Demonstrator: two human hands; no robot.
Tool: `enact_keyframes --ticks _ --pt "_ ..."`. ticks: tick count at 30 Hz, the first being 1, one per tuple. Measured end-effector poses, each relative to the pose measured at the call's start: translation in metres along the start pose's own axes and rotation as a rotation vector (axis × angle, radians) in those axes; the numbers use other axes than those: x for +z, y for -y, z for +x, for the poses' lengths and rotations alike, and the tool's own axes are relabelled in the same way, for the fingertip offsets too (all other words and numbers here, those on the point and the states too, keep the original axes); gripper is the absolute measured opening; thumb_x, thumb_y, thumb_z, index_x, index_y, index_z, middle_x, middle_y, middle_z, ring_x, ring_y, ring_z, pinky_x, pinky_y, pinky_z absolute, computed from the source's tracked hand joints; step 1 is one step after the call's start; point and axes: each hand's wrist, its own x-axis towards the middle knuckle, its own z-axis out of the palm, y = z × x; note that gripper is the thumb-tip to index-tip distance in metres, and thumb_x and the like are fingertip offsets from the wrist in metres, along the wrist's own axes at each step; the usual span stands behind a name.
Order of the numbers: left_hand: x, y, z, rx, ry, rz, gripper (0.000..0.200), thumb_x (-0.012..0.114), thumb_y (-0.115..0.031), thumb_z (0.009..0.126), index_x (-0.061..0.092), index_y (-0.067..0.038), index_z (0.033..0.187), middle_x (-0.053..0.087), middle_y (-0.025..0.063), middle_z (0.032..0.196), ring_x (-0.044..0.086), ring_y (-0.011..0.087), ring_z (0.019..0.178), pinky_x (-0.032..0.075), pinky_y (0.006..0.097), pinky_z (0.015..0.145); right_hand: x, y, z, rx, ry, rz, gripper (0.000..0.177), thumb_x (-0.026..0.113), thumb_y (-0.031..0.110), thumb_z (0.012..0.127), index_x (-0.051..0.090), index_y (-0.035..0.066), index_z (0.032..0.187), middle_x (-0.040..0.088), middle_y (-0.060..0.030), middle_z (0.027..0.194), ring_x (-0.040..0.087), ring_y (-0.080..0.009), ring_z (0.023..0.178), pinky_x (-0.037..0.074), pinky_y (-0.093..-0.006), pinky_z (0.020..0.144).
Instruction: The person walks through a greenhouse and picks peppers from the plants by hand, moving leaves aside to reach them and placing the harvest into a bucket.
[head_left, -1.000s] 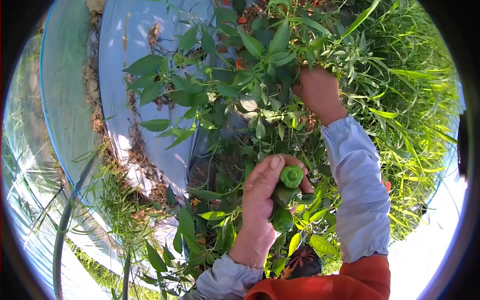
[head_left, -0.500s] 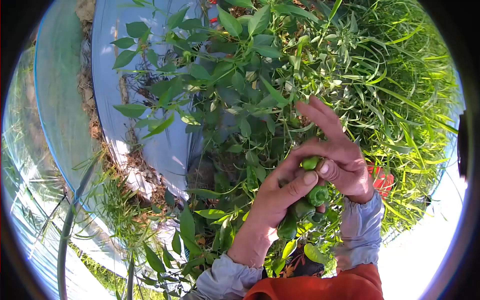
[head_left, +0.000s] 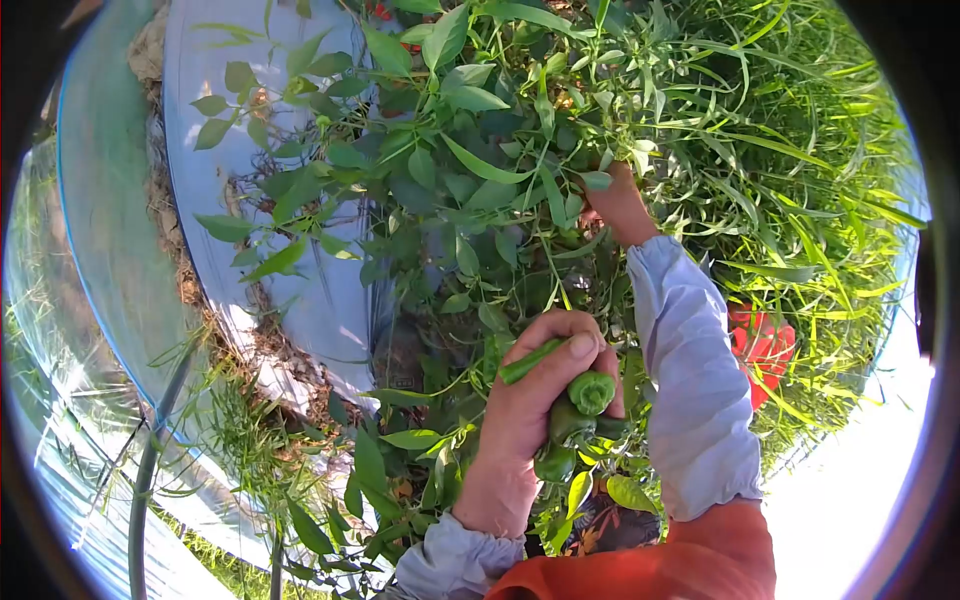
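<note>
My left hand [head_left: 535, 385] is closed around several green peppers [head_left: 591, 392], low in the middle of the head view. One slim pepper pokes out between thumb and index finger, while others bulge from the palm side. Farther up, my right hand [head_left: 622, 207] reaches in among the leaves of the pepper plant [head_left: 465, 185]. Foliage covers its fingers, so their position is hidden. Pale grey sleeve covers both wrists, with orange-red cloth above.
Pale plastic sheeting [head_left: 265, 150] lies along the left of the plants. Beyond it are clear film [head_left: 115, 230] and a grey pole [head_left: 148, 490]. Tall grass [head_left: 800, 190] grows on the right. A red object [head_left: 762, 352] sits beside my right sleeve.
My right hand has left the peppers at my left hand and moved up into the foliage. My left hand has turned slightly and still grips the peppers, its thumb now over a slim one.
</note>
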Motion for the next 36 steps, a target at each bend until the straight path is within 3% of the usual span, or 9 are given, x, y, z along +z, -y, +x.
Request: enact_keyframes --ticks 2,3,7,18,21,24,27,30,36 --pt "0.0 0.0 0.0 -0.004 -0.009 -0.01 0.017 0.064 -0.019 0.089 0.057 -0.005 0.097 0.06 0.0085 0.074 0.062 0.0198 0.059 0.052 0.0314 0.054 0.014 -0.008 0.007 -0.005 -0.064 0.483 0.012 0.062 0.012 0.087 0.063 0.0 0.084 0.067 -0.0125 0.081 0.064 -0.0161 0.066 0.051 -0.0314 0.053" --pt "-0.001 0.0 0.001 -0.008 -0.011 -0.021 0.017 0.064 -0.019 0.089 0.057 -0.006 0.097 0.059 0.0086 0.073 0.061 0.02 0.059 0.052 0.0315 0.054 0.024 -0.02 0.025 -0.09 -0.144 0.472 0.025 0.066 0.008 0.08 0.062 0.005 0.104 0.067 -0.009 0.092 0.064 -0.0191 0.075 0.054 -0.0356 0.066" --pt "0.0 0.003 0.001 -0.01 -0.031 -0.04 0.016 0.062 -0.02 0.09 0.056 -0.006 0.097 0.058 0.009 0.072 0.06 0.0202 0.059 0.051 0.0313 0.055 0.055 -0.027 0.061 -0.125 0.167 1.367 0.024 0.065 0.024 0.088 0.063 0.01 0.106 0.068 -0.0077 0.096 0.066 -0.02 0.077 0.056 -0.0349 0.061" --pt "0.0 0.004 0.0 0.034 -0.06 0.07 0.018 0.055 -0.028 0.092 0.054 -0.011 0.097 0.053 0.0069 0.072 0.053 0.0195 0.061 0.044 0.0285 0.054 0.002 0.02 0.022 0.026 -0.27 1.469 0.028 0.048 0.026 0.096 0.059 0.008 0.115 0.065 -0.0102 0.112 0.062 -0.0279 0.102 0.051 -0.0463 0.088" --pt "-0.002 0.005 0.0 0.041 -0.065 0.055 0.018 0.056 -0.027 0.092 0.053 -0.01 0.097 0.054 0.0077 0.072 0.055 0.0192 0.06 0.043 0.0274 0.048 -0.039 -0.022 0.033 -0.124 -0.08 1.407 0.031 0.041 0.025 0.097 0.056 0.008 0.119 0.061 -0.0078 0.119 0.058 -0.0274 0.106 0.045 -0.0499 0.095" --pt "-0.002 0.007 0.002 0.045 -0.054 0.005 0.018 0.056 -0.024 0.093 0.053 -0.008 0.099 0.058 0.0099 0.071 0.061 0.0196 0.057 0.043 0.0265 0.038 -0.053 -0.025 0.023 -0.143 -0.224 1.149 0.025 0.047 0.024 0.093 0.059 0.011 0.111 0.062 -0.0088 0.111 0.057 -0.0279 0.102 0.04 -0.0544 0.099" --pt "-0.004 0.01 0.003 0.064 -0.059 0.005 0.018 0.057 -0.024 0.093 0.053 -0.008 0.099 0.058 0.0102 0.071 0.061 0.0198 0.057 0.044 0.0269 0.037 -0.064 -0.005 -0.008 -0.162 -0.154 1.482 0.015 0.05 0.019 0.089 0.056 0.009 0.098 0.06 -0.0075 0.107 0.054 -0.0324 0.11 0.034 -0.0611 0.104" --pt "-0.004 0.011 0.005 0.054 -0.041 -0.005 0.018 0.057 -0.024 0.093 0.053 -0.008 0.099 0.057 0.0107 0.071 0.06 0.0201 0.056 0.043 0.027 0.037 -0.07 0.0 -0.024 -0.402 0.248 1.612 0.01 0.054 0.018 0.086 0.051 0.009 0.081 0.059 -0.0076 0.098 0.053 -0.0357 0.11 0.031 -0.0666 0.105" --pt "-0.002 0.014 0.005 0.036 -0.024 -0.023 0.018 0.056 -0.024 0.093 0.053 -0.007 0.099 0.057 0.011 0.071 0.06 0.0204 0.055 0.042 0.027 0.036 -0.08 0.012 -0.028 -0.424 0.258 1.442 0.017 0.053 0.026 0.094 0.058 0.009 0.091 0.065 -0.0133 0.103 0.059 -0.0306 0.102 0.045 -0.0503 0.096"
